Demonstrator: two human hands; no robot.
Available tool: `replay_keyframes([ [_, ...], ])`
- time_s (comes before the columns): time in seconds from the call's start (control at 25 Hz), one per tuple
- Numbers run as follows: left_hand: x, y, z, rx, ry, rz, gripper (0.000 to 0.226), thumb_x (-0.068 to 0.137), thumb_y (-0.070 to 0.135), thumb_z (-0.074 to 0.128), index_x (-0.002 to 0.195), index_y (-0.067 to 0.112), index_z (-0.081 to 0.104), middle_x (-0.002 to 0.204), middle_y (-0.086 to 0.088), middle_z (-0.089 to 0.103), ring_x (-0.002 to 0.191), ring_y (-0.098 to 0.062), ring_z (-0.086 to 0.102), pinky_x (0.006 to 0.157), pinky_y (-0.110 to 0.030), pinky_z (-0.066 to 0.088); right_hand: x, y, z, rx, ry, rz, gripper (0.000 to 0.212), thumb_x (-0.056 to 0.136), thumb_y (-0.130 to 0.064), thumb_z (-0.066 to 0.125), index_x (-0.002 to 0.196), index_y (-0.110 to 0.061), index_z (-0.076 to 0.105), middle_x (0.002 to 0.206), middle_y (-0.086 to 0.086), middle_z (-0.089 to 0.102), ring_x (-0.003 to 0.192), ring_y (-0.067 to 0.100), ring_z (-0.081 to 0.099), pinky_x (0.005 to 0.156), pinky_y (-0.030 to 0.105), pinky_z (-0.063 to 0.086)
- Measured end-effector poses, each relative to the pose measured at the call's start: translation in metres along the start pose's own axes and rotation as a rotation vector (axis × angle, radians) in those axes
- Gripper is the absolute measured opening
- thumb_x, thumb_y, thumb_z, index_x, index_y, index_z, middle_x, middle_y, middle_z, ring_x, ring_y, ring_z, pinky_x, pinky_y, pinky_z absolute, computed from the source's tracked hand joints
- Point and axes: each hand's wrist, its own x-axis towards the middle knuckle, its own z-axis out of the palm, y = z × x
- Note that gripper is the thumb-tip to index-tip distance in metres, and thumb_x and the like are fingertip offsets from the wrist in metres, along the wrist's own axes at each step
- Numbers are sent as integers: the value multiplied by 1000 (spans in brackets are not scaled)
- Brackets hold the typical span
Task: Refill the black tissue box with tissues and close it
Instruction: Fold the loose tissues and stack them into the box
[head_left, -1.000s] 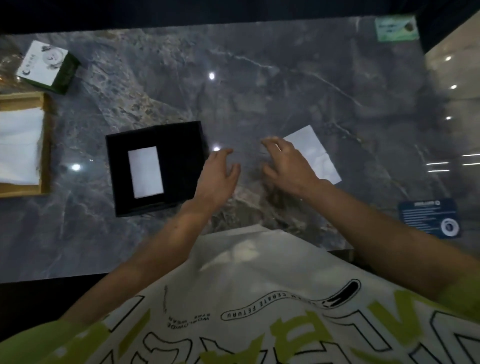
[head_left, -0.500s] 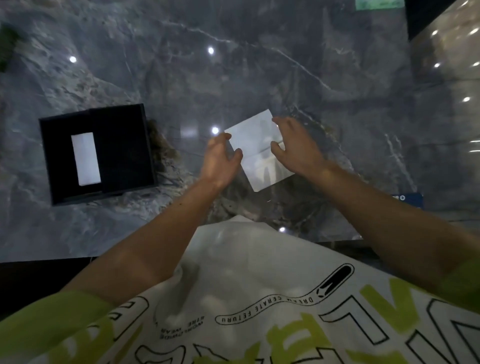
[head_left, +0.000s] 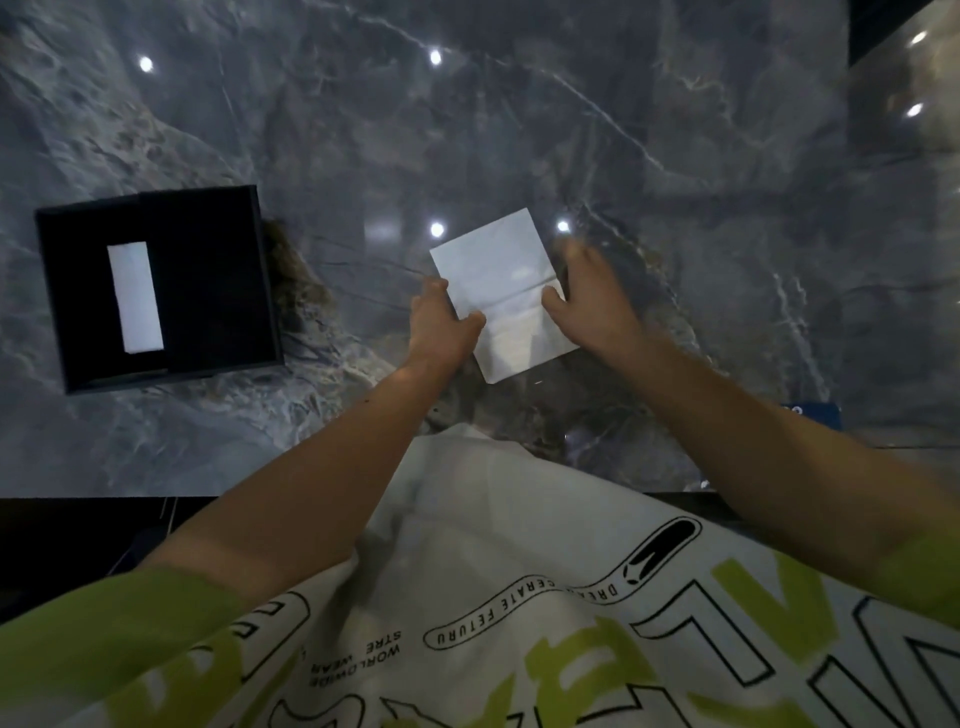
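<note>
- Grey marble table (head_left: 519, 130), glossy, with white veins and small bright reflections of lights, fills the head view.
- White tissue (head_left: 501, 293), a folded rectangle with a crease across its middle, lies flat on the table in front of the person.
- Left hand (head_left: 441, 322) grips the tissue's left edge, thumb on top of the paper near the crease and fingers curled at the edge.
- Right hand (head_left: 592, 301) rests at the tissue's right edge, fingers spread loosely, thumb touching the paper; whether it pinches the tissue I cannot tell.
- Black tissue box (head_left: 156, 286) stands well apart to the left, showing a white rectangular slot on its dark face.
- White shirt with green lettering (head_left: 519, 623) covers the lower frame.
</note>
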Motion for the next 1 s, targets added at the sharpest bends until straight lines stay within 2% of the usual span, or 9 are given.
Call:
replay_keyframes([
  [0.2, 6, 3, 8, -114, 61, -31, 50, 81, 10, 67, 126, 8, 48, 127, -11, 58, 118, -26, 57, 100, -43, 49, 8, 4, 6, 154, 23, 94, 47, 90, -21, 61, 133, -10, 46, 133, 12, 50, 117, 27, 54, 100, 42, 47],
  [0.36, 15, 1, 5, -215, 63, -104, 51, 80, 4, 70, 126, 9, 48, 125, -10, 61, 113, -24, 61, 97, -44, 52, 12, 5, 13, 347, 53, 168, 41, 86, -13, 65, 125, -9, 52, 120, 10, 58, 99, 18, 59, 77, 20, 45],
  [0.52, 18, 1, 3, -348, 92, -208, 58, 78, 3, 73, 125, 14, 41, 122, -12, 62, 111, -25, 62, 97, -46, 51, 14, 4, 19, 524, 28, 300, 38, 85, -8, 68, 120, -8, 54, 108, 9, 61, 91, 17, 59, 77, 22, 46],
  [0.68, 19, 2, 1, -347, 97, -243, 54, 76, 2, 74, 122, 10, 49, 112, -12, 67, 102, -24, 65, 92, -42, 54, 14, 6, 19, 516, 9, 306, 37, 86, -7, 66, 121, -8, 55, 97, 3, 59, 86, 13, 57, 67, 17, 44],
  [0.76, 17, 1, -2, -349, 71, -215, 47, 76, 2, 73, 119, 7, 56, 104, -8, 69, 98, -23, 66, 88, -38, 55, 14, 7, 19, 517, 9, 306, 37, 86, -7, 65, 122, -7, 55, 96, 2, 59, 85, 12, 56, 66, 14, 44],
  [0.88, 12, -2, -6, -358, -13, -129, 26, 79, 1, 69, 105, 7, 67, 93, -5, 71, 92, -23, 68, 80, -33, 56, 14, 8, 21, 524, -1, 297, 40, 87, -7, 65, 125, -6, 54, 93, 0, 59, 87, 12, 57, 66, 14, 44],
  [1.0, 5, -3, -12, -397, -93, -59, 20, 83, 1, 65, 103, 6, 68, 92, -5, 72, 86, -21, 69, 75, -32, 58, 9, 7, 23, 519, -56, 282, 45, 87, -9, 67, 130, -5, 52, 95, 1, 59, 89, 13, 57, 68, 16, 44],
])
